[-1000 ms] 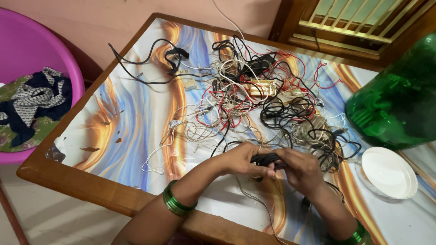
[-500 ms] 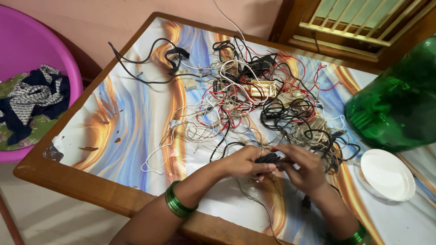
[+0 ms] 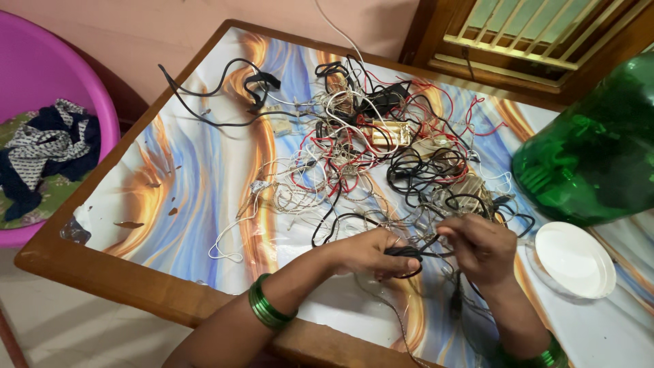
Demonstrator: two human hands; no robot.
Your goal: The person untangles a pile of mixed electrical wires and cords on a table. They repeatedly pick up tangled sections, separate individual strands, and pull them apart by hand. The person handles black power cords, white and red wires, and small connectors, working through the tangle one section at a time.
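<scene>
Two hands at work: left hand (image 3: pixel 368 251) and right hand (image 3: pixel 482 247), low over the near edge of the wooden-framed table with a swirled blue and orange top (image 3: pixel 177 177).
Left hand: fingers curled and pinched on a small coiled bundle of thin black cable (image 3: pixel 403 253); wrist with green bangles (image 3: pixel 267 308) resting near the table's edge.
Right hand: fingers drawn together on a strand of the same black cable, raised just right of the bundle; palm turned down.
Cable position: between the two hands, at the near side of the tangled heap of red, white and black wires (image 3: pixel 381 153).
Step in hand: by the look of it, winding or freeing one black lead from the heap.
Next move calls for: steady hold on the coil while the loose strand is fed or drawn clear of neighbouring wires.
Nearby: round white plastic lid (image 3: pixel 573 259) right of the right hand; large green translucent bottle (image 3: pixel 593 146) behind it.
Off-table: pink plastic tub holding patterned cloth (image 3: pixel 48 88) at left.
</scene>
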